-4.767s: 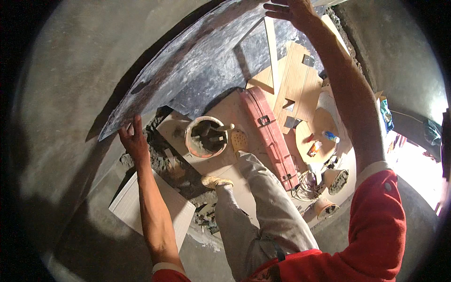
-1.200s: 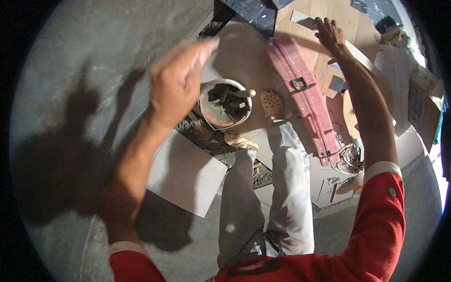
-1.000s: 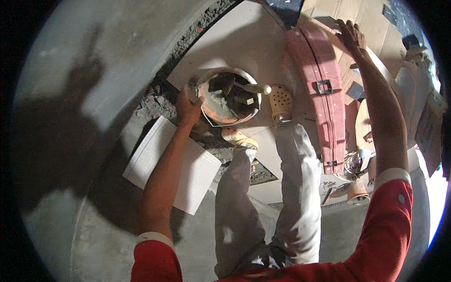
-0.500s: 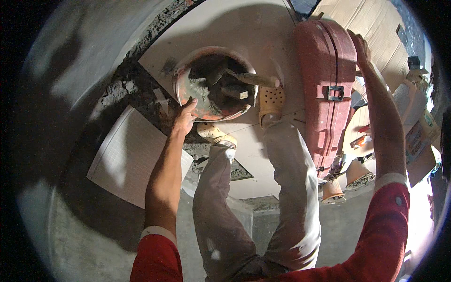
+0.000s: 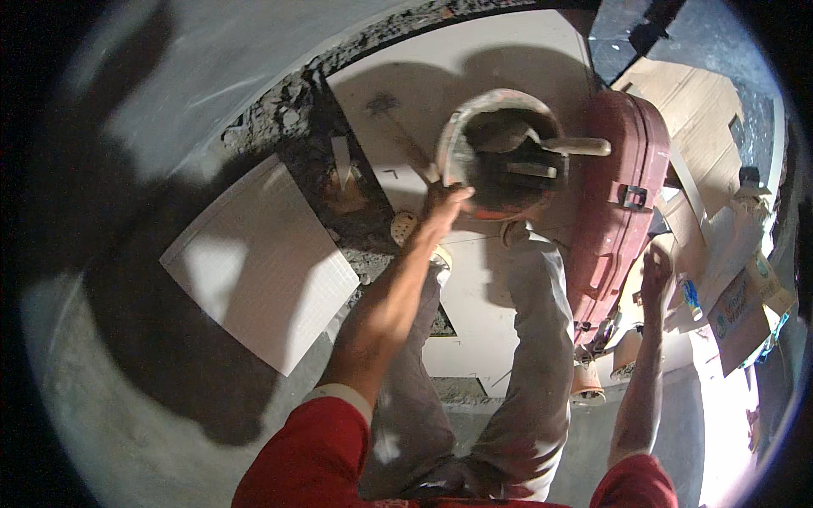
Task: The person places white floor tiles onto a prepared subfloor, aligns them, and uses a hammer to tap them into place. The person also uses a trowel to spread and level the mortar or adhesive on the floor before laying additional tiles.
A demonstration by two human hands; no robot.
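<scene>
My left hand [image 5: 447,207] is closed on the near-left rim of a round, dirty bucket [image 5: 450,161]. A trowel lies in the bucket, its wooden handle [image 5: 584,146] sticking out over the right rim. Beside it is a second tool with a light, blocky handle [image 5: 532,170]; its kind is unclear. Right of the bucket stands a long red hard case [image 5: 605,212] with a black latch. My right hand [image 5: 656,267] is just right of the case, above scattered things, its fingers too blurred to read.
Large pale tiles [image 5: 406,93] cover part of the floor, with rubble [image 5: 284,110] along the wall. A loose tile [image 5: 262,262] lies at left. Cardboard [image 5: 690,110] lies at far right, near small orange pots [image 5: 587,383]. My feet in yellow clogs [image 5: 405,227] stand by the bucket.
My left hand has shifted the bucket to the right, closer to the red case. My right hand has left the case's far end and come nearer to me. The view has shifted too.
</scene>
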